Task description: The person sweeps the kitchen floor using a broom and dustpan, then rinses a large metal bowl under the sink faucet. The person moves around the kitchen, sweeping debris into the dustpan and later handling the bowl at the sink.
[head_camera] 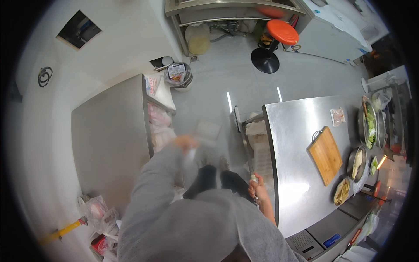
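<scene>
My right hand (257, 190) grips the upper handle of a broom (247, 150) beside the steel table. Its narrow brush head (236, 118) is at the floor near the table's corner. On the other side, my left hand (185, 144) is blurred by motion. It appears closed on a pale object running down from it, seemingly the handle of a dustpan. The pale, square dustpan (209, 129) is smeared too, over the grey floor ahead of my shoes. Whether it touches the floor I cannot tell.
Steel worktables flank me, left (111, 137) and right (294, 147). A cutting board (325, 155) and bowls of food lie on the right one. Ahead are a lined bin (178, 77), an orange stool (283, 31) and a steel sink unit (229, 14). Sacks (162, 93) fill the left shelf.
</scene>
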A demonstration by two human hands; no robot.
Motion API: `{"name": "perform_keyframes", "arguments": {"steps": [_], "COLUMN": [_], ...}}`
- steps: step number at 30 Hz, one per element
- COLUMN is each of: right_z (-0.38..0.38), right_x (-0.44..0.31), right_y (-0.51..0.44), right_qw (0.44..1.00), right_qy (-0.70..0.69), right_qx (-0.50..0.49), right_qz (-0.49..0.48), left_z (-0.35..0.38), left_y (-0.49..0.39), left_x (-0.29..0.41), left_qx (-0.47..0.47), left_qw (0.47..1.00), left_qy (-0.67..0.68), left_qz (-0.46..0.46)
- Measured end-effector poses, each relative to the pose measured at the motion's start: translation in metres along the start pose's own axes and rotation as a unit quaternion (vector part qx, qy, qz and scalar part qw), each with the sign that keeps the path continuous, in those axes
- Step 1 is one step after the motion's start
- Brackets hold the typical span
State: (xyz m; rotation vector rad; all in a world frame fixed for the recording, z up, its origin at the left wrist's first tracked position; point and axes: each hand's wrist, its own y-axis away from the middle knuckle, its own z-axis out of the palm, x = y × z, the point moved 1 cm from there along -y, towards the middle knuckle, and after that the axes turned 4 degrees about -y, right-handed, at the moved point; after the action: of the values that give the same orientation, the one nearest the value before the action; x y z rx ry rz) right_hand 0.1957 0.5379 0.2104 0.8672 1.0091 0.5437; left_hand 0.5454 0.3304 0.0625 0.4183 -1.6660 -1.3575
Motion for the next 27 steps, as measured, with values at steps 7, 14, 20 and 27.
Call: {"name": "perform_keyframes", "arguments": {"steps": [7, 14, 20, 27], "right_z": [0.001, 0.0, 0.003, 0.01], "right_x": [0.018, 0.016, 0.005, -0.001], "right_y": [0.007, -0.006, -0.016, -0.02], "right_qw": [0.999, 0.996, 0.998, 0.999], "right_qy": [-0.002, -0.039, -0.025, 0.013], "right_qx": [0.041, 0.062, 0.041, 0.02], "right_qz": [0.015, 0.05, 0.051, 0.045], "left_z": [0.033, 0.061, 0.035, 0.018], "left_y": [-0.14, -0.079, 0.006, 0.069], "left_x": [-0.17, -0.233, -0.189, -0.117], "left_qx": [-0.048, -0.047, -0.024, 0.03], "left_qw": [0.837, 0.913, 0.946, 0.984], "left_qy": [-0.545, -0.395, -0.269, -0.044], "left_qz": [0.005, 0.086, 0.181, 0.172]}}
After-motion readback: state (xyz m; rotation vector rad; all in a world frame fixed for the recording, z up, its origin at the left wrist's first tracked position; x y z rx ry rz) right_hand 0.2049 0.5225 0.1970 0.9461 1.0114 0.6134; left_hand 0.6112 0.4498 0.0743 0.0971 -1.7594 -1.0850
